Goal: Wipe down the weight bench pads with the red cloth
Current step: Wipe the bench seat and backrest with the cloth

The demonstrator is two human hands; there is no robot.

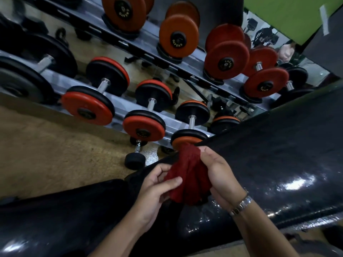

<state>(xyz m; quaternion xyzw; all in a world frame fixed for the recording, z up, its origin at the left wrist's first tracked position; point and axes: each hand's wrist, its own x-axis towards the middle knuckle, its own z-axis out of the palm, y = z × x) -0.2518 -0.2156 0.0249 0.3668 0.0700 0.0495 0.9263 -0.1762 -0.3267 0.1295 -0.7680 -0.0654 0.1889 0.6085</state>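
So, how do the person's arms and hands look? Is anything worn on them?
No sleeves and no gloves show; the arms are bare up to the frame edge. The left hand and its wrist have no jewellery. The right hand has a silver metal link band, a watch or a bracelet, around its wrist.

Both grips hold the red cloth (187,175) bunched between them, over the near edge of a glossy black padded surface (278,145). The left grip (157,184) pinches a fold between thumb and fingers. The right grip (220,173) curls round the cloth's other side, with a metal watch band (241,204) on its wrist. Beyond them, a two-tier rack (118,102) carries red-and-black dumbbells (87,110). A small black dumbbell (134,160) lies on the tan floor (46,154) by the rack's foot.
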